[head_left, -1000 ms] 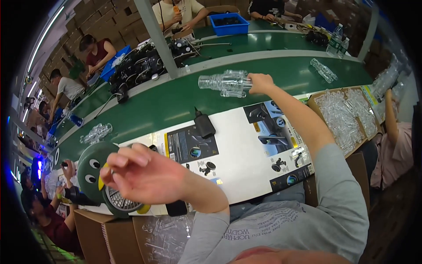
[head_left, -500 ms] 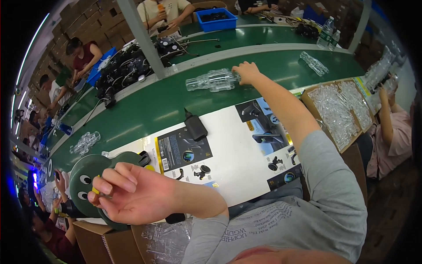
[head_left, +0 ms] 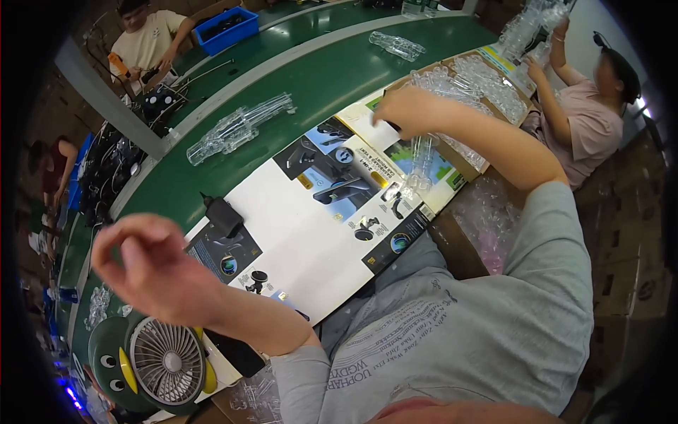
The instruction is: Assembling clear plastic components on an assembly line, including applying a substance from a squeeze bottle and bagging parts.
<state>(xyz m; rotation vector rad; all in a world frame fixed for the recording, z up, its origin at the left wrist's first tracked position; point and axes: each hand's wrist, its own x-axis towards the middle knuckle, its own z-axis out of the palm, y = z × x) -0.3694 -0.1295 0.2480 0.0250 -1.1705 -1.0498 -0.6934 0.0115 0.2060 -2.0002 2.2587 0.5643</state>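
My left hand [head_left: 152, 272] is raised above the near left side of the work surface, its fingers loosely curled and blurred, with nothing visible in them. Below it stands a small green fan [head_left: 171, 361] with cartoon eyes and a yellow beak. My right hand [head_left: 417, 112] is bent downward over the near edge of a cardboard box of clear plastic parts [head_left: 487, 88]; its fingertips are partly hidden, so a grip cannot be made out. Just under that hand lies a clear plastic piece [head_left: 424, 159] on the printed card. A clear plastic assembly [head_left: 236, 131] rests on the green belt.
A black power adapter [head_left: 224, 215] sits on the white printed sheet [head_left: 282, 219]. Another clear piece [head_left: 397, 46] lies farther along the belt [head_left: 318, 71]. Across it are a metal post [head_left: 106, 99], black cabled parts and a blue bin [head_left: 226, 32]. A co-worker [head_left: 579, 106] handles clear parts at right.
My right hand has left the clear assembly on the belt and come back to the box edge at right. My left hand stays raised. The view has swung to the right.
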